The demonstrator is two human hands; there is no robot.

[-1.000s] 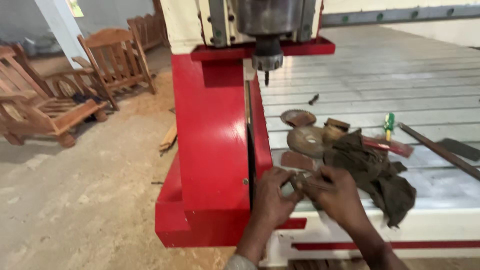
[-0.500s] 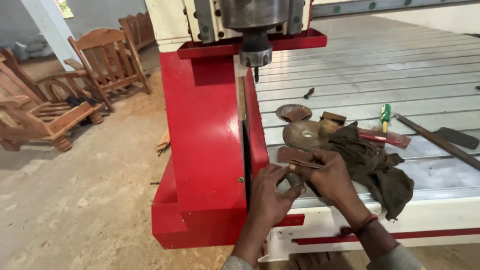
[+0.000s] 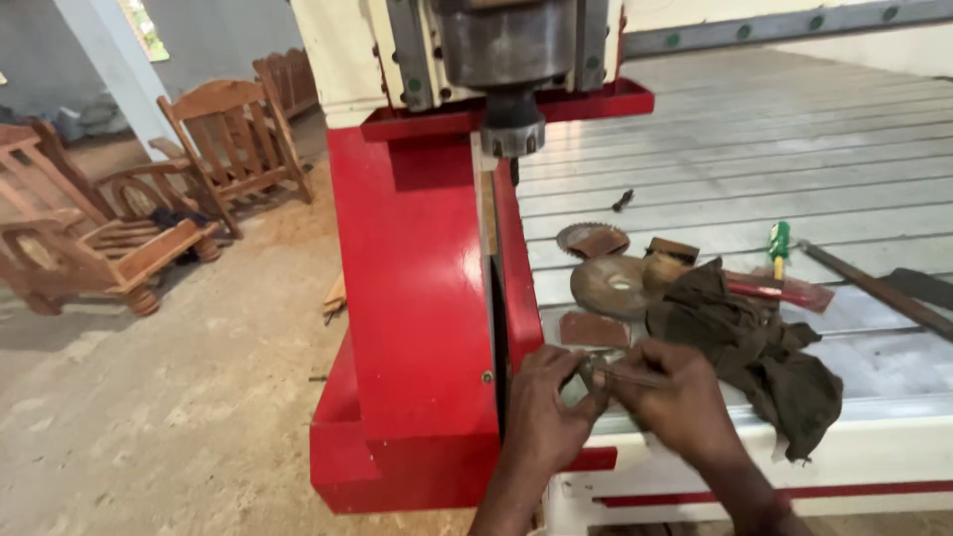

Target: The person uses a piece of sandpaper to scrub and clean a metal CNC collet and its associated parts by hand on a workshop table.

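Since the earlier frame both hands have slid slightly toward the near edge of the tabletop (image 3: 754, 149), close together. The left hand (image 3: 544, 402) curls around a small metal part (image 3: 594, 368), fingers closed on it; the right hand (image 3: 685, 402) pinches a thin metal rod (image 3: 635, 376) against that part. What the part is stays hard to make out. Just beyond lie a dark rag (image 3: 764, 342), a rusty disc (image 3: 608, 286), a toothed saw blade (image 3: 592, 239) and a green-handled screwdriver (image 3: 779, 241). The red machine column (image 3: 417, 298) stands left, its spindle (image 3: 511, 129) overhead. Wooden chairs (image 3: 228, 139) sit far left.
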